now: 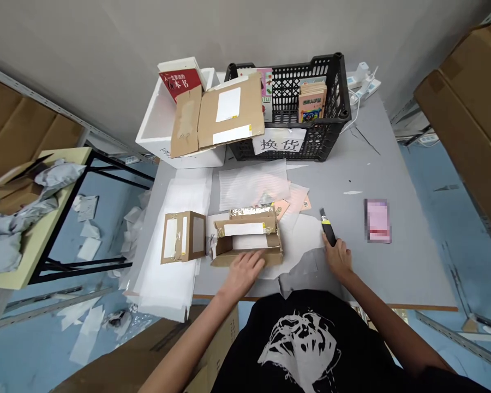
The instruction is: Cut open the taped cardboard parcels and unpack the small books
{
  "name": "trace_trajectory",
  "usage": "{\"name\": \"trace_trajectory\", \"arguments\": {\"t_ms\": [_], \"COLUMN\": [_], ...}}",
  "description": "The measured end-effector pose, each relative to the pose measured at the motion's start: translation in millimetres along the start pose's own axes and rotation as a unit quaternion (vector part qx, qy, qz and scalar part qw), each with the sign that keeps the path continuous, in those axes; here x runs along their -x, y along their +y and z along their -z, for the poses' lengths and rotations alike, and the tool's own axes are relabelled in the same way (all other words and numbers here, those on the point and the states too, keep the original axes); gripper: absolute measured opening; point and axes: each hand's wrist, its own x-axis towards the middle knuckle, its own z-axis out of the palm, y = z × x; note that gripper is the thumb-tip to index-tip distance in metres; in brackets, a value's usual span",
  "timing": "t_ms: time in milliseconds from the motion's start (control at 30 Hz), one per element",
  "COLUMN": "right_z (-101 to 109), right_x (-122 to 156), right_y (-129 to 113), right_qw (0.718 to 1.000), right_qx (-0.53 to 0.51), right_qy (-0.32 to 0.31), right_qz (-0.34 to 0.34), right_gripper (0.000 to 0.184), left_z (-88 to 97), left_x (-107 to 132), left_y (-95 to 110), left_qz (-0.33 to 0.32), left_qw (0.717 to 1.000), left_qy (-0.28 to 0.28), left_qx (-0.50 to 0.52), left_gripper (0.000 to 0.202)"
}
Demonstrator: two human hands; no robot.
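Note:
An opened cardboard box lies in front of me, and a white sheet shows inside it. My left hand rests against the near wall of this box, fingers loosely stretched along its edge. In my right hand is a black utility knife with a yellow band, its tip pointing away from me. To the left of the opened box sits a closed cardboard box with white labels. Thin foam sheeting and partly covered orange booklets lie just behind the opened box.
A black crate with books and a white foam bin stand at the back, a flattened cardboard piece across them. White foam sheets cover the table's left side. A blurred pink item lies right; a side table holds grey parcels.

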Motion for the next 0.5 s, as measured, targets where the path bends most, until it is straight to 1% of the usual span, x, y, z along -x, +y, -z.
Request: {"name": "trace_trajectory", "arguments": {"t_ms": [33,67,133,200,233,267,300,333,400,433,467,500], "right_z": [5,15,45,82,99,114,126,134,139,138,135,132], "right_x": [-1,-2,-6,-8,-7,-6,-5,-3,-2,-4,-6,-10], "right_y": [-3,-7,-21,-45,-59,-74,-89,-103,-127,-136,-143,-148], "right_qw": [1.000,0.999,0.990,0.965,0.951,0.937,0.925,0.915,0.909,0.912,0.919,0.926], "right_qx": [-0.016,-0.039,-0.110,-0.205,-0.234,-0.248,-0.249,-0.236,-0.193,-0.170,-0.149,-0.131], "right_qy": [0.013,0.030,0.073,0.103,0.117,0.126,0.129,0.135,0.148,0.152,0.153,0.154], "right_qz": [-0.001,0.003,0.041,0.126,0.167,0.209,0.256,0.299,0.340,0.341,0.331,0.318], "right_gripper": [0.046,0.045,0.045,0.045,0.045,0.044,0.044,0.045,0.049,0.049,0.047,0.044], "left_z": [-7.1,-13.9,-25.0,-31.6,-33.5,-34.7,-35.6,-36.1,-36.2,-35.6,-34.2,-32.2], "left_x": [6,11,18,20,20,19,18,17,13,12,10,8], "left_y": [6,11,18,20,19,18,16,13,5,1,-5,-12], "left_qz": [-0.006,-0.010,-0.015,-0.015,-0.013,-0.008,-0.002,0.004,0.020,0.038,0.070,0.120], "left_qw": [1.000,1.000,0.999,0.997,0.996,0.995,0.994,0.992,0.987,0.983,0.979,0.972], "left_qy": [0.000,0.000,0.004,0.019,0.030,0.044,0.059,0.073,0.095,0.106,0.120,0.136], "left_qx": [0.004,0.012,0.037,0.067,0.077,0.084,0.091,0.099,0.126,0.142,0.150,0.147], "left_gripper": [0.024,0.020,0.007,0.024,0.032,0.035,0.035,0.031,0.021,0.016,0.012,0.008]}}
